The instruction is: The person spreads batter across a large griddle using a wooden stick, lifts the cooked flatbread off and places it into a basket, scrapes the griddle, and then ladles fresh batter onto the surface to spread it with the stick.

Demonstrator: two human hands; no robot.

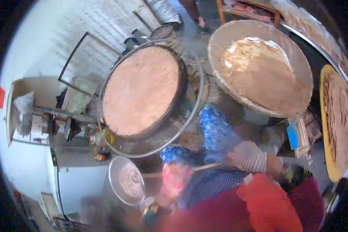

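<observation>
My left hand [175, 178], in a pink-patterned glove, is closed around a thin wooden stick [207, 167]. One end of the stick reaches the rim of a metal bowl [111, 179] with pinkish-brown mix inside. My right hand [248, 156], in a pale glove with a striped cuff, is over my right leg; blur hides how its fingers lie. Ahead is a large round griddle [183, 83] covered by a flat pinkish-brown layer [143, 91]. A wide metal hoop [200, 89] surrounds it.
A big round basin [216, 79] with brown, partly white contents stands at the right. Beyond it, a yellow-edged oval tray [328, 166] carries brown sheets. A white cabinet [79, 189] is at left. Another person's hand [201, 22] shows at the top.
</observation>
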